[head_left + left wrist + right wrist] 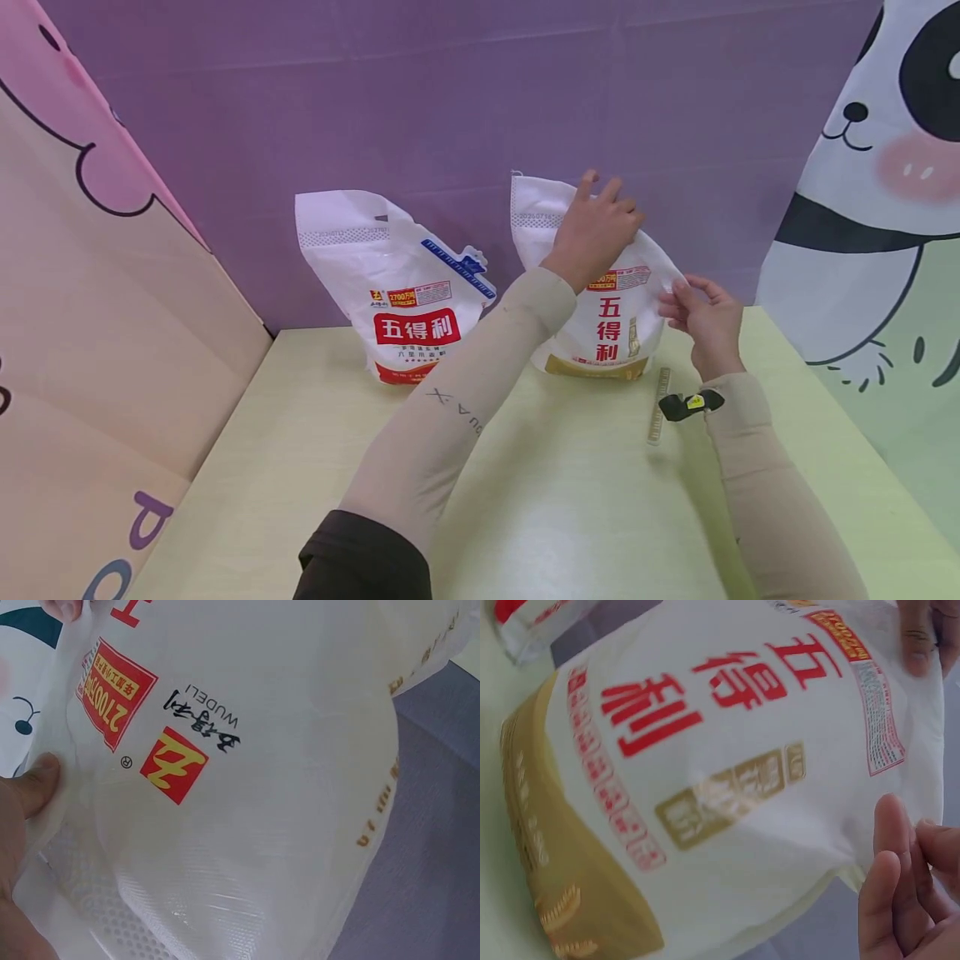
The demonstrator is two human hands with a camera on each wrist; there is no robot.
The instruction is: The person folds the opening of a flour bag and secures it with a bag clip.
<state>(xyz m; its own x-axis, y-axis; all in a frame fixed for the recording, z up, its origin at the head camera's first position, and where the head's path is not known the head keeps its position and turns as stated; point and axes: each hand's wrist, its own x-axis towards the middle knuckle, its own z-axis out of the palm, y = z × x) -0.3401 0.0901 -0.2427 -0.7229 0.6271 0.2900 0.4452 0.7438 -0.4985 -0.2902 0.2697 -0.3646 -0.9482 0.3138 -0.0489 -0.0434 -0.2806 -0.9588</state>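
Note:
A white flour bag (615, 321) with red characters and a gold band stands on the table, its top corner leaning left. My left hand (596, 233) reaches across and grips its upper right edge, two fingers raised. In the left wrist view the left thumb (41, 780) lies on the bag's face near the dotted strip. Lower down, my right hand (705, 321) pinches the same bag's right edge between thumb and fingers. The right wrist view shows the right fingers (889, 892) at that edge, with wheat ears printed on the gold band.
A second white flour bag (416, 325) with a red label and a blue strip stands to the left. A clear ruler-like strip (659, 406) lies on the table (540, 500) near my right wrist. A purple backdrop (375, 100) rises behind the bags.

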